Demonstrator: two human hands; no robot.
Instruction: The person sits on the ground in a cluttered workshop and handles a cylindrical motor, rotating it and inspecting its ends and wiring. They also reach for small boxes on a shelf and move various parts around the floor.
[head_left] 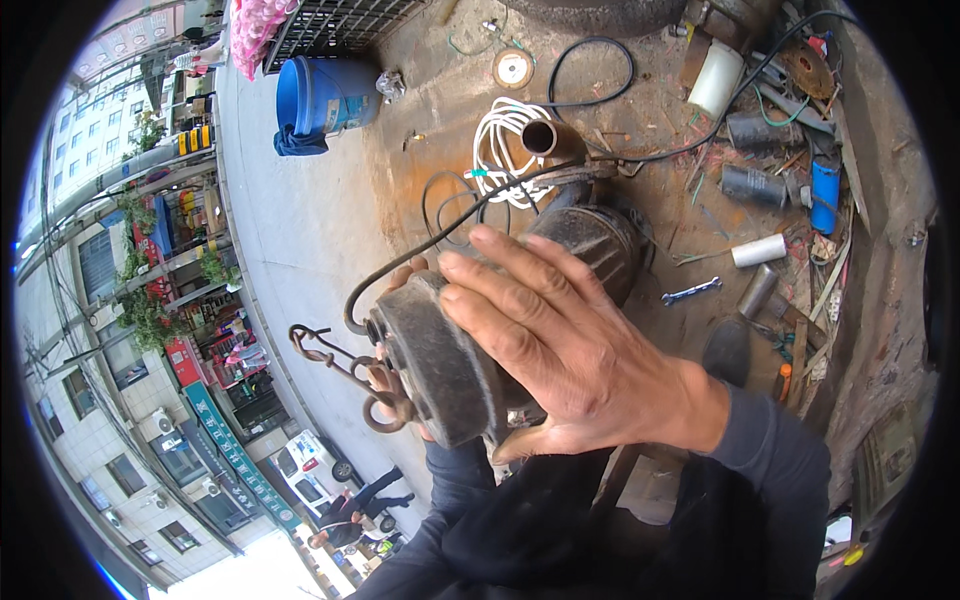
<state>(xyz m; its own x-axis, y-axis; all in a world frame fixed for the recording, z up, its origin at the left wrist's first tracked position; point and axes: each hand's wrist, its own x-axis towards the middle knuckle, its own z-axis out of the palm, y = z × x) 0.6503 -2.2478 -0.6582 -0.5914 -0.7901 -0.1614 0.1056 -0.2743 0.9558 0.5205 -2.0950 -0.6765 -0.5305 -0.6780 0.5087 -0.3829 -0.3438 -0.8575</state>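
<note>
A dark metal pump (440,355) lies across the middle, with a cylindrical body (590,250), a wider end cap and a black cable. An iron hook (312,350) and rings are on its left end. My right hand (570,370) grips the end cap from the near right side, fingers over it and thumb low along it. My left hand (408,272) holds the cap from behind; it is mostly hidden, with fingertips showing above and part of it behind the rings. An upright steel pipe (542,140) stands at the pump's far end.
White hose coil (495,125), blue bucket (300,105), grinding disc (512,68) and wrench (690,292) lie around the pump. Scrap cylinders (755,185) and rods crowd the right. A dark shoe (725,350) is beside it. A street with a white vehicle (310,470) and a person (345,525) is left.
</note>
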